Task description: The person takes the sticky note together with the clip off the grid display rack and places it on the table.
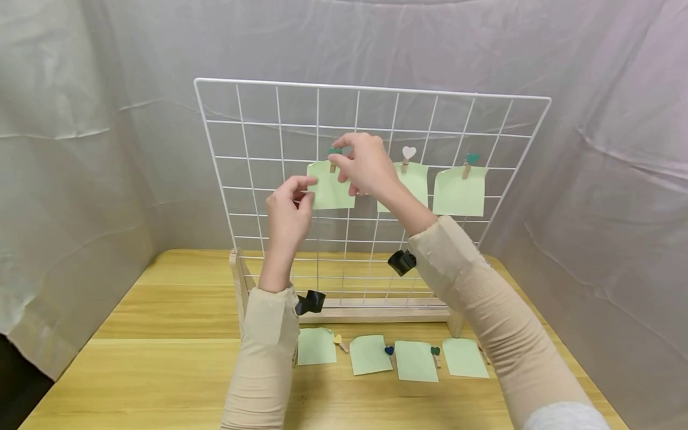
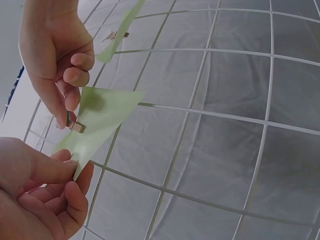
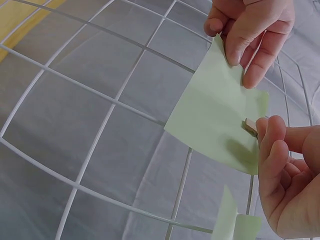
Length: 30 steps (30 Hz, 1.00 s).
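Note:
A pale green paper note (image 1: 330, 194) lies against the white wire grid (image 1: 371, 89), left of two others. My left hand (image 1: 289, 212) pinches its left edge between thumb and fingers, as the left wrist view also shows. At the note's top edge, my right hand (image 1: 371, 164) pinches a small wooden clothespin (image 3: 249, 126) with a green heart, partly hidden by the fingers. The clothespin's tip overlaps the paper. To the right hang a second note (image 1: 416, 182) under a white-heart clothespin (image 1: 405, 161) and a third note (image 1: 459, 192) under a teal-heart clothespin (image 1: 467, 166).
The grid stands in a wooden base (image 1: 376, 315) on a yellow wood-grain table (image 1: 150, 370). Several more green notes (image 1: 371, 355) lie in a row before it, with heart clothespins (image 1: 389, 351) beside them. Grey cloth (image 1: 161, 54) hangs behind and at both sides.

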### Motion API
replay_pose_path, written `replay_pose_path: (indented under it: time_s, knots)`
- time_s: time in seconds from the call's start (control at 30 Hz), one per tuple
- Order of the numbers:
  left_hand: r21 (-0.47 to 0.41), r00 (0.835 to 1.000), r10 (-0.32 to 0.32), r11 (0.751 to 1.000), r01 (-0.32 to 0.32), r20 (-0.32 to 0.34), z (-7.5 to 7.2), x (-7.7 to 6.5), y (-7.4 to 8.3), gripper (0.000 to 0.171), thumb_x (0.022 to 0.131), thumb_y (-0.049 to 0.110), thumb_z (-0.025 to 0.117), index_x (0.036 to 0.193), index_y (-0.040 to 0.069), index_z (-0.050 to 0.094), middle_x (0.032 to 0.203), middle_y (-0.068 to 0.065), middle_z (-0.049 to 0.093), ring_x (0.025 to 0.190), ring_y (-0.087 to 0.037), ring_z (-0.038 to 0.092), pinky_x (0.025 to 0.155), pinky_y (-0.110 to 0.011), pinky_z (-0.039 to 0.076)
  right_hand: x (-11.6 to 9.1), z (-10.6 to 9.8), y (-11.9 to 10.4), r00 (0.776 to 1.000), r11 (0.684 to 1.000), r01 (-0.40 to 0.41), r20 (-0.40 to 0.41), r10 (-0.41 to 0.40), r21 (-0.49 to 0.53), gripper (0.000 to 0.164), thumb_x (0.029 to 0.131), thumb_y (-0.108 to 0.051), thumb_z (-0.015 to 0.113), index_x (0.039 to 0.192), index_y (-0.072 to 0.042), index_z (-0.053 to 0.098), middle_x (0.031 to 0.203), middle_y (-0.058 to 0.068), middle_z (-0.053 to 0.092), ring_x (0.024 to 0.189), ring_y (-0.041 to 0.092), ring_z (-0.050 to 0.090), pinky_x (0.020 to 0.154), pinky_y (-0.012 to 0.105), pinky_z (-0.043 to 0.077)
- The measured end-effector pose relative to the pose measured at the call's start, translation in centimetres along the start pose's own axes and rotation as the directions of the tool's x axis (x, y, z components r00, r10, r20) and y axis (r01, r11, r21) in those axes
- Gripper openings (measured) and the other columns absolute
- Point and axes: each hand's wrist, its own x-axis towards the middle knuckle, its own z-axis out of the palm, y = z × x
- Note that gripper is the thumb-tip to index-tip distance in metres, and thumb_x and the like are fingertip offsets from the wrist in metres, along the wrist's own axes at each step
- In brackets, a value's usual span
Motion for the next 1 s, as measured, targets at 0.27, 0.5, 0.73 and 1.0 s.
replay_pose_path:
  time_s: [0.27,0.5,0.73,1.0]
  knots:
    - [0.021,1.0,0.025,0.999,-0.025,0.004,0.06,0.08,-0.21,0.017,0.079,-0.011,0.055,0.092,-0.005,0.064,0.08,-0.017,0.061,0.062,-0.022,0.052,0.054,-0.02,0.039,0.21,0.0,0.17,1.0,1.0,0.011,-0.003,-0.011,0.021,0.032,0.09,-0.021,0.053,0.118,-0.005,0.054,0.065,0.008,0.063,0.04,0.02,0.055,0.039,0.027,0.045]
    - [0.025,0.999,0.038,0.999,-0.038,-0.003,0.08,0.08,-0.3,0.017,0.079,-0.011,0.055,0.091,-0.005,0.065,0.08,-0.017,0.062,0.062,-0.024,0.054,0.054,-0.019,0.039,0.07,0.18,0.11,1.0,0.999,0.017,-0.019,-0.017,0.034,0.023,0.09,-0.019,0.053,0.109,-0.007,0.056,0.064,0.009,0.062,0.041,0.022,0.055,0.038,0.026,0.044]
    - [0.02,0.999,0.043,0.999,-0.043,-0.01,0.17,0.13,-0.41,0.016,0.079,-0.011,0.056,0.091,-0.005,0.065,0.079,-0.017,0.062,0.06,-0.022,0.053,0.053,-0.019,0.039,-0.19,0.31,0.19,0.997,0.997,0.058,-0.046,-0.056,0.047,0.012,0.09,-0.017,0.054,0.097,-0.008,0.055,0.061,0.01,0.06,0.041,0.024,0.055,0.036,0.025,0.042]
    - [0.013,0.999,0.044,0.999,-0.044,-0.011,0.21,0.13,-0.34,0.016,0.078,-0.01,0.056,0.09,-0.005,0.065,0.078,-0.017,0.062,0.06,-0.021,0.053,0.052,-0.02,0.04,-0.34,0.58,0.5,0.989,0.99,0.117,-0.101,-0.108,0.084,0.005,0.088,-0.012,0.056,0.09,-0.007,0.054,0.058,0.013,0.058,0.037,0.023,0.053,0.034,0.024,0.039]
